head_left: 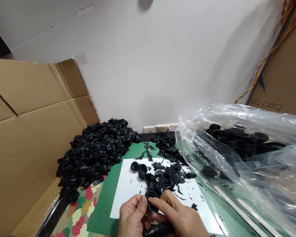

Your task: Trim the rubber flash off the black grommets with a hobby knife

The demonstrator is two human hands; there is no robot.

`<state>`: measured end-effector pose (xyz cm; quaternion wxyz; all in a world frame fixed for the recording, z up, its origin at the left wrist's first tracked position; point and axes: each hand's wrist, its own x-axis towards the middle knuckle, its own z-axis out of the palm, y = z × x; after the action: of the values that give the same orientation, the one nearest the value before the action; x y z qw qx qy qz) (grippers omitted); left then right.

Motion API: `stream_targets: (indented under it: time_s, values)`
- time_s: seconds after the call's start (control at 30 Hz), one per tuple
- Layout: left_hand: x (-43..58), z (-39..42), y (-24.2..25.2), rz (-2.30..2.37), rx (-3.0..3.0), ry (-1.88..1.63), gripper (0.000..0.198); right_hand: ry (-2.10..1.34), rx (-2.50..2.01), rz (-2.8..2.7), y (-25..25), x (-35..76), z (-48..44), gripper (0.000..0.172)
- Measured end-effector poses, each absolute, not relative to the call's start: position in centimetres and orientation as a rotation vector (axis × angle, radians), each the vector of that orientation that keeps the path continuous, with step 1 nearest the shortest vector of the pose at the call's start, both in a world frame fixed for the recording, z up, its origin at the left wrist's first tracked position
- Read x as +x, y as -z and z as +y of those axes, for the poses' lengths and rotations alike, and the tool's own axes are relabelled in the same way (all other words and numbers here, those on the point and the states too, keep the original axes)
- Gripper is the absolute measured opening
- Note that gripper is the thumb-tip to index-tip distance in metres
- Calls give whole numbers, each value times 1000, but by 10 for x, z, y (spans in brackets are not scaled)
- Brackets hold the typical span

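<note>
At the bottom middle, both my hands are on a black rubber part with a round, ring-like opening. My left hand pinches its left side, with the thumb on the rim. From the right, my right hand closes on it, its index finger laid across the opening. Below the fingers shows a smooth black rounded piece; I cannot tell whether it belongs to the same part. Just beyond the hands, several similar black rubber parts and torn black scraps lie on a white sheet.
A large heap of black ribbed rubber parts leans by an open cardboard flap at left. On the right, a clear plastic bag holds more black rubber parts. A green mat lies under the sheet; a white wall stands behind.
</note>
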<state>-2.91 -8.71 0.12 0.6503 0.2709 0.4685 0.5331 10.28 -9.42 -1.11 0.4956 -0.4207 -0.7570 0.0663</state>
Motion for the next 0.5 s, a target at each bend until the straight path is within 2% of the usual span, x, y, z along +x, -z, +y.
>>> stream_targets:
  time_s: [0.13, 0.37, 0.5]
  values:
    - [-31, -91, -4, 1041, 628, -1157, 38, 126, -1067, -1841, 18, 94, -94, 29]
    - [-30, -93, 8, 1155, 697, -1184, 44, 35, -1031, -1757, 26, 91, -94, 28]
    - [-28, -92, 13, 1198, 697, -1172, 47, 2, -1027, -1698, 31, 88, -96, 21]
